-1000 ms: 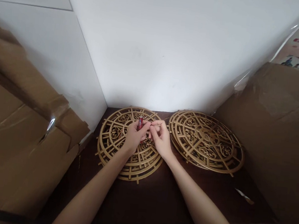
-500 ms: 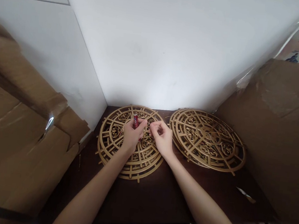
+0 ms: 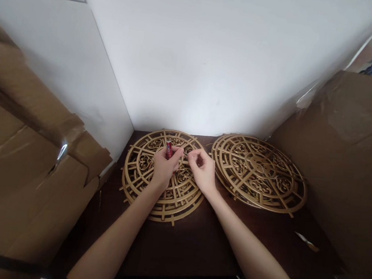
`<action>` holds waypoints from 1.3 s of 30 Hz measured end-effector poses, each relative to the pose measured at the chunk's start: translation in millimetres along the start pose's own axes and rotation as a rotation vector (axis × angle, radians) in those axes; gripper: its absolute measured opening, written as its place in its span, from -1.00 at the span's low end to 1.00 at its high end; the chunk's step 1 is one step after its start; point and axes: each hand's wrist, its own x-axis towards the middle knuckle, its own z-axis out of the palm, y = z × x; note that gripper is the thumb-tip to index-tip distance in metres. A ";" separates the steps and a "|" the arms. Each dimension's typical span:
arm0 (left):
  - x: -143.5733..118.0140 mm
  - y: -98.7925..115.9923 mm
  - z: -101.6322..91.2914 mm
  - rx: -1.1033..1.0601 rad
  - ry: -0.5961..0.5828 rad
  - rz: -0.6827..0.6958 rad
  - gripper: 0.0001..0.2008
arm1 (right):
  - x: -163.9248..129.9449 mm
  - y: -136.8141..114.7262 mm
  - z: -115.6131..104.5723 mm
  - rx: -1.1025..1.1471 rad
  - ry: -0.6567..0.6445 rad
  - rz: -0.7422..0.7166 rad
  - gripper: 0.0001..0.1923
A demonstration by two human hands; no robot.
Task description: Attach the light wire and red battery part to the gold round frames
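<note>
My left hand (image 3: 163, 167) is closed around a small red tube (image 3: 169, 149) with a paler, shiny top end that pokes up past the fingers; its exact kind does not show. Across a narrow gap, my right hand (image 3: 202, 170) has thumb and forefinger pinched together, and whatever is between them is too small to make out. Both hands are over the left stack of round gold lattice panels (image 3: 138, 185), which have scrollwork and short stubs along the rim. The hands hide part of the top panel's middle.
A second stack of gold lattice panels (image 3: 253, 196) lies to the right on the dark table (image 3: 173, 254). A small brush-like tool (image 3: 307, 241) rests near the right edge. Cardboard boxes (image 3: 28, 171) flank the table, and a white wall (image 3: 207, 70) rises behind.
The hands remain in nearly the same place. My right fingertips have shifted very slightly right and up, and the whole view has tilted a little.
</note>
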 end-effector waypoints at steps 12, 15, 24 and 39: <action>-2.6 0.2 0.8 0.016 -0.063 -0.013 -0.73 | 0.0 -0.2 0.5 -0.054 -0.021 -0.088 -0.86; -1.4 -0.4 -0.3 -0.012 -0.066 -0.014 -0.73 | -0.7 -2.4 0.3 -0.088 -0.021 -0.091 -0.86; 1.9 -0.5 -2.0 -0.131 -0.042 -0.038 -0.74 | -0.7 -5.2 -0.9 -0.087 0.085 -0.111 -0.90; -4.1 3.6 2.3 0.033 -0.066 -0.017 -0.74 | -1.8 -0.5 0.1 -0.045 0.049 -0.144 -0.87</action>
